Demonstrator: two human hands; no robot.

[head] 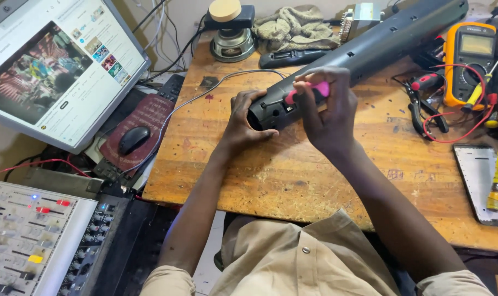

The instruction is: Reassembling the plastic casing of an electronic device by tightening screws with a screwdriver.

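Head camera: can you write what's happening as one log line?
left hand: steadies long black speaker end | right hand: holds pink-handled screwdriver at that end | wooden table

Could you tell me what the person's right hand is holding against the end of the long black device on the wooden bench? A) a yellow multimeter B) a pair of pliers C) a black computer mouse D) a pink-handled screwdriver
D: the right hand grips a pink-handled screwdriver at the end of the long black device, which the left hand steadies.
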